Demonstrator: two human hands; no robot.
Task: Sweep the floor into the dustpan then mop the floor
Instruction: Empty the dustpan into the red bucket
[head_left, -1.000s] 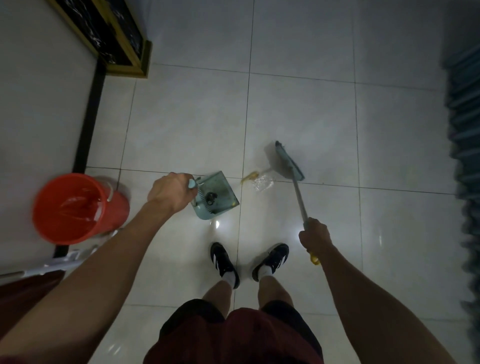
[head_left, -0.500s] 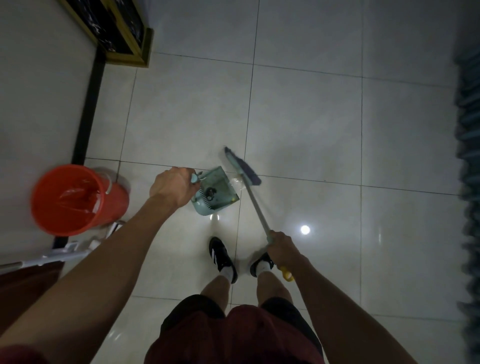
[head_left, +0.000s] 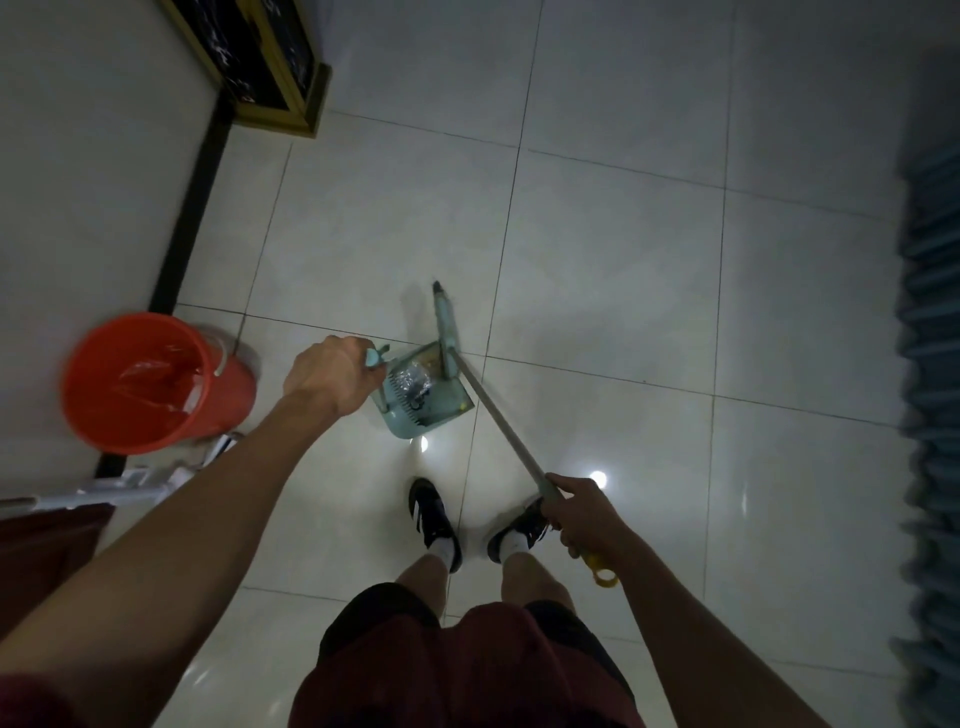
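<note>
Now, left hand: the left hand (head_left: 330, 375) sits left of the frame's centre, fingers curled tight round the pale blue handle of the dustpan (head_left: 427, 397).
Right hand: the right hand (head_left: 584, 514), lower right of centre, has its fingers wrapped round the grey pole of the broom (head_left: 445, 326); the pole's yellow end loop pokes out below the fist.
Dustpan: teal, resting on the white tiled floor (head_left: 623, 249) at mid-frame, just above the two black shoes (head_left: 431, 514); dark scraps and a bit of clear wrapper lie inside it.
Broom head: lies against the pan's upper right edge, reaching up past it.
Bucket: an orange bucket (head_left: 150, 384) stands at the left edge, near the dustpan hand.
Mop: a white mop handle (head_left: 104, 488) lies below the bucket.
</note>
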